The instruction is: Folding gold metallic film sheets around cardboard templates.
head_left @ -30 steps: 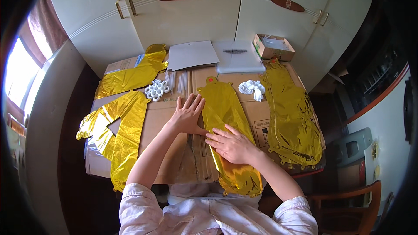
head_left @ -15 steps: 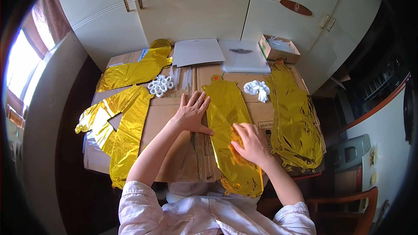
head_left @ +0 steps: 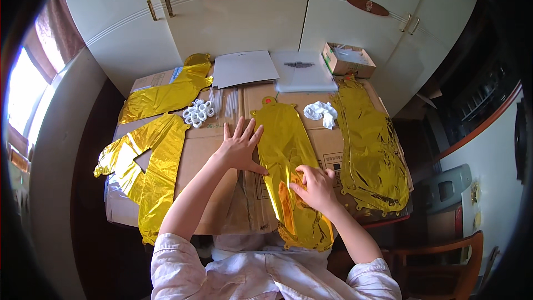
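Observation:
A flat gold foil balloon with a round tab at its far end lies lengthwise in front of me. My left hand rests spread beside it, its thumb at the balloon's left edge. Over the nearer half, my right hand has curled fingers, thumb and forefinger pinching the foil at the surface. Orange reflections and a raised crease show in the foil just left of those fingers. Another stack of gold foil balloons lies to the right. Left of me are a gold foil balloon with a diamond-shaped gap and a curved one.
Flattened cardboard covers the table. White rings, clear straws and crumpled white material lie on it. At the back are white sheets, a clear bag and an open box. A wooden chair stands right.
My right hand has gone from lying over the foil to curled, pinching fingers, and the foil beside it has creased upward. My left hand stays spread. The whole view has shifted slightly.

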The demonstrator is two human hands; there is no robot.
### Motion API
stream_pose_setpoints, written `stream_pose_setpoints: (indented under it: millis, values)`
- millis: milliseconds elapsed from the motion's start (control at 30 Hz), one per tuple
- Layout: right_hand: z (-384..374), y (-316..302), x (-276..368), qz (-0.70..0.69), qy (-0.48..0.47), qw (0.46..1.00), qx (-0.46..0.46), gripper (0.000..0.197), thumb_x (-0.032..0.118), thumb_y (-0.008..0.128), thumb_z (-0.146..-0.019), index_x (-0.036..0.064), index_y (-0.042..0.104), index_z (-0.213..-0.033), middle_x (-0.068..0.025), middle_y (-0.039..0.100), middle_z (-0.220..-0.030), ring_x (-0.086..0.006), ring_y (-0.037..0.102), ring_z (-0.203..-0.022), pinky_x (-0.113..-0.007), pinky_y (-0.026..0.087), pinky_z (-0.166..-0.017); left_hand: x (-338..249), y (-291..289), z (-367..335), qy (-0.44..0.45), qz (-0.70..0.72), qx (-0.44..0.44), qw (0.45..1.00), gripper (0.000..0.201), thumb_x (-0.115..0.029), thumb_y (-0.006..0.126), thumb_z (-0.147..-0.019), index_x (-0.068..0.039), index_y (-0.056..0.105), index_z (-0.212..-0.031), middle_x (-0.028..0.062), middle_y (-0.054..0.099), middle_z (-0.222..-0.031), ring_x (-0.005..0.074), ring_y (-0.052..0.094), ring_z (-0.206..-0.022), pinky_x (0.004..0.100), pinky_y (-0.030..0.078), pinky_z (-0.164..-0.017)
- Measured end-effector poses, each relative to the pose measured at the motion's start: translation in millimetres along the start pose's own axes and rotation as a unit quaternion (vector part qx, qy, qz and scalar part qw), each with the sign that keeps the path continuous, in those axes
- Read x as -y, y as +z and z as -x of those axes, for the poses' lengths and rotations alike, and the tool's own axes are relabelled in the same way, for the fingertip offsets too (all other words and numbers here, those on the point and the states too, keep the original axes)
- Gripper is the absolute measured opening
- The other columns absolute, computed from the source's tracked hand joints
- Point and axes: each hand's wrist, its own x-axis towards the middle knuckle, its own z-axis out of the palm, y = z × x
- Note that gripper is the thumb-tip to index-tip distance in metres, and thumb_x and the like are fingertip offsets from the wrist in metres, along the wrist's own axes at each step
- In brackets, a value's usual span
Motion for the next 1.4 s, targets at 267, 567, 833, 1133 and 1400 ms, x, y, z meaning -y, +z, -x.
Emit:
stream_pose_setpoints:
  millis: [267,567,833,1133,1400]
  values:
    - [-6.4,-3.3,-1.0,0.032,0.032,0.999,0.019,0.036,0.04,0.074,-0.077,0.0121,0.058,-0.092,-0.0018,0.06,-0.077,-0.0216,0.057,-0.079,-0.039,0.031,-0.078,-2.4,-2.6,-0.9,-0.007,0.0,0.01,1.0,0.134,-0.088,0.058,-0.054,-0.005,0.016,-0.15,0.0222,0.013,-0.155,0.044,0.005,-0.144,0.0723,0.012,-0.106]
    - [0.0,-4.4,-2.3,0.03,0.032,0.999,0.0,0.042,0.036,0.077,-0.074,0.0093,0.054,-0.097,-0.0114,0.058,-0.093,-0.0262,0.059,-0.082,-0.04,0.04,-0.072,-4.0,-3.1,-0.6,-0.015,0.0,0.015,1.0,0.132,-0.086,0.061,-0.055,-0.006,0.015,-0.151,0.0216,0.012,-0.156,0.0437,0.005,-0.144,0.0712,0.012,-0.107]
    - [-7.0,-19.0,14.2,0.026,0.104,0.985,0.137,0.045,0.038,0.077,-0.074,0.0076,0.054,-0.1,-0.01,0.064,-0.084,-0.0271,0.062,-0.085,-0.04,0.043,-0.073,-4.3,-3.4,-0.1,-0.019,0.008,0.014,1.0,0.133,-0.084,0.063,-0.055,-0.006,0.014,-0.151,0.0215,0.012,-0.156,0.0431,0.004,-0.144,0.0707,0.011,-0.107]
    - [-5.2,-10.4,2.0,0.017,0.014,0.996,0.083,0.023,0.029,0.072,-0.076,0.0098,0.061,-0.081,-0.0065,0.064,-0.081,-0.0252,0.059,-0.087,-0.04,0.042,-0.079,-3.2,-0.9,0.9,-0.015,0.009,-0.004,1.0,0.132,-0.085,0.061,-0.055,-0.006,0.016,-0.15,0.0217,0.013,-0.156,0.0426,0.005,-0.144,0.0708,0.011,-0.107]
    - [-14.8,-25.8,8.6,-0.115,0.092,0.98,0.137,0.022,0.018,0.066,-0.08,0.0053,0.051,-0.091,-0.0118,0.062,-0.075,-0.0294,0.063,-0.068,-0.04,0.049,-0.062,-3.6,-1.1,6.0,-0.01,-0.023,-0.033,0.999,0.13,-0.089,0.054,-0.057,-0.004,0.02,-0.149,0.0199,0.016,-0.155,0.0402,0.008,-0.144,0.0691,0.012,-0.108]
